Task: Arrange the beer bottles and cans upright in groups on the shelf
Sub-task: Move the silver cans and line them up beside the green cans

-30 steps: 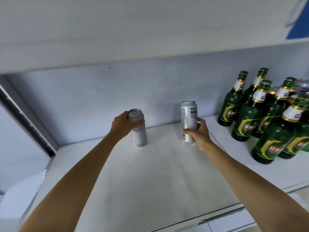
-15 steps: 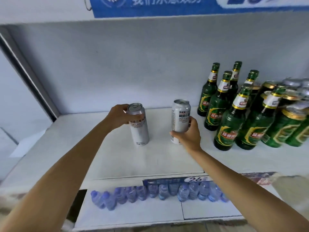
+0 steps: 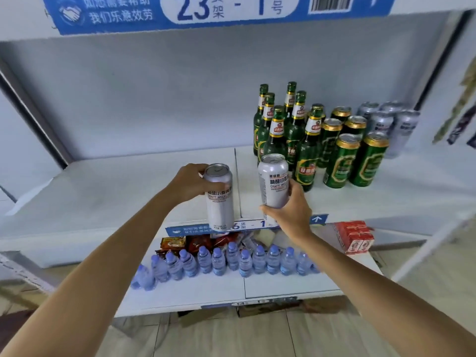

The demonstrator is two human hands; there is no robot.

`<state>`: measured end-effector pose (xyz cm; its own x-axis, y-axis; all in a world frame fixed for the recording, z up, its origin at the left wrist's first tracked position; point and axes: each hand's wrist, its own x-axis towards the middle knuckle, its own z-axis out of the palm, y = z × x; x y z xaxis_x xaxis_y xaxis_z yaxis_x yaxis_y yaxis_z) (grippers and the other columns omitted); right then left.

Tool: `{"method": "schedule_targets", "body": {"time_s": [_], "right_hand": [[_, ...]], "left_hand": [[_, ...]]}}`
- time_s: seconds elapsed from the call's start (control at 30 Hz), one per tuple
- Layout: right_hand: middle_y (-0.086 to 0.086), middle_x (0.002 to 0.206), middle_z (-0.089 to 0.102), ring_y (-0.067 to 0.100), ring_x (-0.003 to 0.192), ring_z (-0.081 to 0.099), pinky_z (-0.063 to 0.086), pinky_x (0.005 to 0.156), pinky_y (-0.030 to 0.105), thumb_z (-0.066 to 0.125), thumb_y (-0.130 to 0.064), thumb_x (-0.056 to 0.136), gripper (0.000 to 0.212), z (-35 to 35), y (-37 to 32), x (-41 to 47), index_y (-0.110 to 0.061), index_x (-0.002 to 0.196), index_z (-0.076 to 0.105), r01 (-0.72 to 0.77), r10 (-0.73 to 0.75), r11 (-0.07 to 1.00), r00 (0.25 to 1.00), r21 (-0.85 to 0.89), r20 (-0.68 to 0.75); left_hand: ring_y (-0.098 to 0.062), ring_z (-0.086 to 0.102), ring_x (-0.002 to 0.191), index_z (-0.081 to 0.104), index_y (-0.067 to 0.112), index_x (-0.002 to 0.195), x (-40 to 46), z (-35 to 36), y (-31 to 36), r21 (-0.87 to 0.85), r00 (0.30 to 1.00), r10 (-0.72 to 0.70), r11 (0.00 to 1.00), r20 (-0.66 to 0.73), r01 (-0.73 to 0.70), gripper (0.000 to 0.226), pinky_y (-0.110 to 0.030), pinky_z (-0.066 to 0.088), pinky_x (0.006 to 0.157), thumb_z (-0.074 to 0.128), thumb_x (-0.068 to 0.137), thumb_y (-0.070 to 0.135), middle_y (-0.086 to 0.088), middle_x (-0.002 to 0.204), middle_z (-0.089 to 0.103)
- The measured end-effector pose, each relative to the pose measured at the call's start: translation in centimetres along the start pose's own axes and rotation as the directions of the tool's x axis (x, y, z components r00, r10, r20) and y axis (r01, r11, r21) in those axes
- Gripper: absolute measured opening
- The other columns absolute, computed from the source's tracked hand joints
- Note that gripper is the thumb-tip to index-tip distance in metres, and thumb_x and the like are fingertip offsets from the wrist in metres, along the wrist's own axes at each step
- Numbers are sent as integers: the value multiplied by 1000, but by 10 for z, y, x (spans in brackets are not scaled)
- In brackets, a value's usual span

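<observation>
My left hand [image 3: 189, 182] grips a tall silver beer can [image 3: 220, 199] near its top. A second silver can [image 3: 273, 182] is held in my right hand [image 3: 291, 211] from below and the side. Both cans are upright, held in the air in front of the white shelf [image 3: 128, 191], near its front edge. On the shelf's right part stand several green beer bottles [image 3: 277, 136], several green cans with gold tops [image 3: 342, 161] beside them, and several silver cans [image 3: 391, 122] at the far right.
A blue sign strip [image 3: 180, 11] runs along the shelf above. On the lower shelf stand a row of small water bottles [image 3: 231, 261], snack packets [image 3: 195, 243] and red cartons [image 3: 355, 237]. Grey uprights frame the shelf at both sides.
Both hands have lifted the silver cans off the shelf and drawn them back toward the front edge. The view has pulled back and tilted down, showing the lower shelf and the can groups.
</observation>
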<state>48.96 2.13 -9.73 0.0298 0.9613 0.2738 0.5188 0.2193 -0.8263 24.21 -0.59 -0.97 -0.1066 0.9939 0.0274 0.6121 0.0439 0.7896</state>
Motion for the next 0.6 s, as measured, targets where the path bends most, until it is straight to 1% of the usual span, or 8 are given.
{"method": "schedule_targets", "body": {"time_s": [0.07,0.13,0.2,0.3,0.37,0.43,0.53,0.6], "right_hand": [[0,123,59,21,107,61,53,86,42,86,-37,54,88,-33,19,-10,-17,128,44,-33,33,999,999,-6,-26],[2,125,58,21,109,61,53,86,43,87,-36,54,88,-73,43,-18,-16,129,44,-49,48,998,998,-34,-42],[4,125,57,22,108,61,53,84,39,88,-34,54,89,-115,69,-23,-14,129,45,-72,70,997,995,-27,-70],[6,124,57,24,107,61,46,79,30,88,-31,55,85,-172,106,-19,-13,126,47,-123,117,991,986,-47,-122],[5,124,57,25,109,60,48,82,34,87,-31,55,83,-210,132,-10,-15,125,46,-139,129,988,980,-59,-151],[4,124,56,26,109,60,51,87,42,86,-32,56,82,-242,159,6,-17,125,45,-147,134,987,977,-67,-164],[2,121,58,24,105,62,53,87,46,86,-36,53,82,-290,201,38,-20,122,44,-140,127,988,980,-73,-155],[2,119,59,23,103,63,54,85,45,86,-38,52,83,-315,223,62,-21,120,43,-126,113,989,983,-79,-143]], "left_hand": [[-9,66,91,70,27,108,-5,26,17,-1,1000,28,1000,13,-28,62,-32,57,76,85,53,52,9,96,71],[-10,67,91,71,25,107,-11,56,38,-20,999,42,999,34,-42,61,-33,57,75,85,53,50,6,98,72],[-9,66,88,71,23,107,-17,89,65,-25,996,61,998,64,-60,55,-28,56,70,86,59,45,5,98,71],[1,61,83,69,26,106,-20,137,108,-19,990,90,996,109,-89,43,-17,47,68,85,67,37,11,94,67],[5,59,84,68,27,107,-17,173,136,-8,984,122,993,133,-122,42,-15,47,71,84,69,36,14,94,67],[1,62,86,69,25,110,-9,208,161,15,979,142,989,146,-145,45,-16,49,73,83,69,38,13,96,69],[6,59,77,69,26,104,11,264,204,55,974,145,986,174,-156,38,-10,41,60,82,71,38,15,88,67],[4,60,75,70,25,97,25,294,228,71,976,138,986,170,-152,33,-13,41,60,83,70,39,14,87,68]]}}
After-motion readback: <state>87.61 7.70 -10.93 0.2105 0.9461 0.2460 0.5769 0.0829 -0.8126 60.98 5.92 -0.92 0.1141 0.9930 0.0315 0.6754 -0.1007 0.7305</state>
